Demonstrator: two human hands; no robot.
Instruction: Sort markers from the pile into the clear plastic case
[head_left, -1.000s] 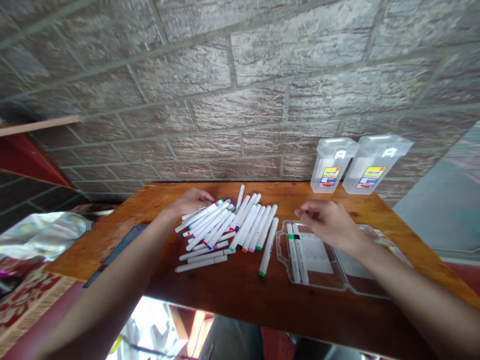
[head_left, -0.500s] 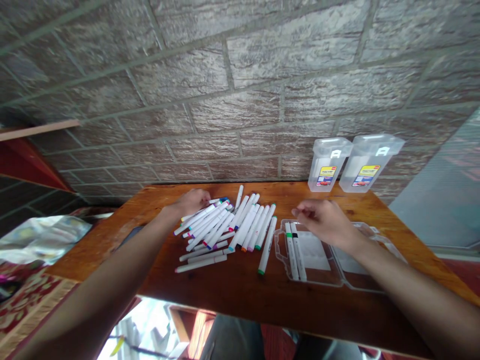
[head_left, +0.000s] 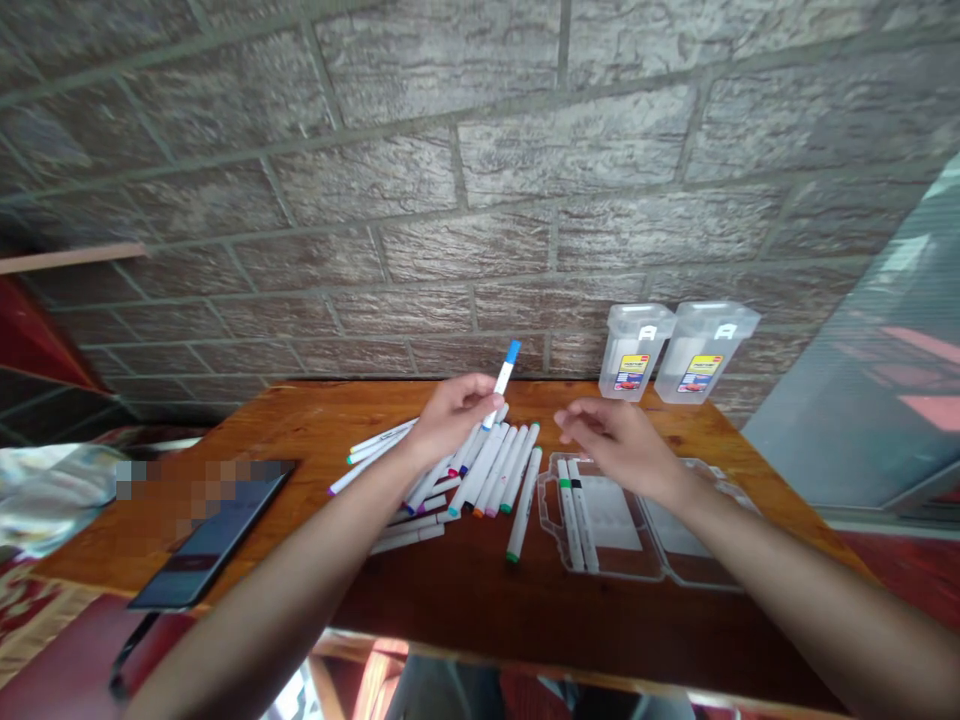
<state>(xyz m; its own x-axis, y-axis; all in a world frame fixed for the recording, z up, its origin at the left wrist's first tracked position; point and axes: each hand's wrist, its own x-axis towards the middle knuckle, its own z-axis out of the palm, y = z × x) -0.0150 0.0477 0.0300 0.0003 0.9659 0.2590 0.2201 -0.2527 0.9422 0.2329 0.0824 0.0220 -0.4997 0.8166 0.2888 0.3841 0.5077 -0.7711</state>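
Note:
A white marker with a blue cap (head_left: 505, 372) stands tilted in my left hand (head_left: 456, 412), pinched between thumb and fingers above the pile. My right hand (head_left: 626, 445) hovers over the left part of an open clear plastic case (head_left: 652, 560); its fingers are loosely bent and apart, with nothing in them. Inside that case lie two white markers, one with a green band (head_left: 568, 515) and one with a black band (head_left: 583, 520). Below my left hand, several white markers (head_left: 487, 475) with coloured ends lie heaped, partly hidden by my forearm. A green-ended marker (head_left: 523, 510) lies nearest the case.
Two translucent marker boxes (head_left: 634, 355) with yellow labels stand at the back right, against the brick wall (head_left: 480, 240). A dark phone or tablet (head_left: 217, 535) lies on the left of the wooden table (head_left: 450, 610). A glass-like panel (head_left: 847, 400) rises on the right.
My left hand has risen from the pile's left side and moved right, lifting the blue-capped marker. My right hand stays above the case. The view has shifted, showing the dark device more fully.

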